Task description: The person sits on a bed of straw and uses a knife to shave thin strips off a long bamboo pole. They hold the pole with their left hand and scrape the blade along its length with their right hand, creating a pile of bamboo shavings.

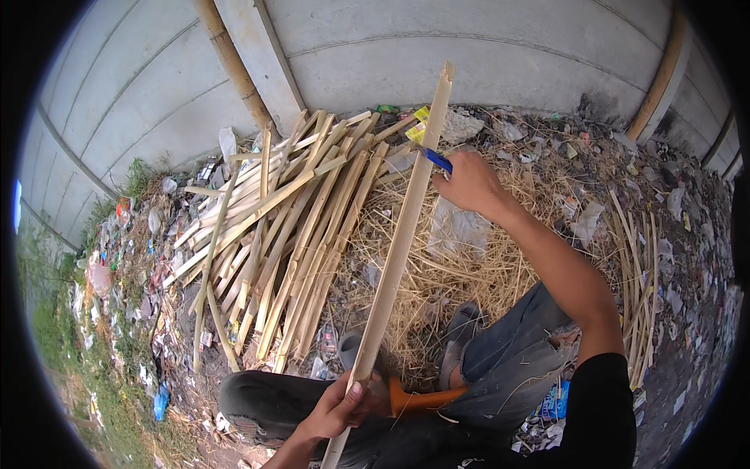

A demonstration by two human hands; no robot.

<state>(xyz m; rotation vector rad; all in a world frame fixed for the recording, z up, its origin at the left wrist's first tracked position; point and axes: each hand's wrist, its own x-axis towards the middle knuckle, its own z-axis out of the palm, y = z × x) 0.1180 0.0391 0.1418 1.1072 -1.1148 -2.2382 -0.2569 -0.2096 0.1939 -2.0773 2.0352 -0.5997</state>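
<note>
A long split bamboo strip (400, 250) rises at a slant from my lap toward the wall, its far tip ragged. My left hand (340, 410) is closed round its lower part, thumb on the pale face. Near the upper end, my right hand (471, 184) grips a blue-handled knife (437, 160). The knife lies across the strip; its blade is too small to make out clearly. My right arm reaches out well forward, while the left stays close to my knees.
A heap of bamboo strips (301, 227) lies left of centre. Shavings (437, 273) cover the ground before my feet. More thin strips (641, 289) lie at the right. Beyond stands a concrete wall (484, 55) with bamboo poles (234, 66). An orange curved object (426, 402) sits between my legs.
</note>
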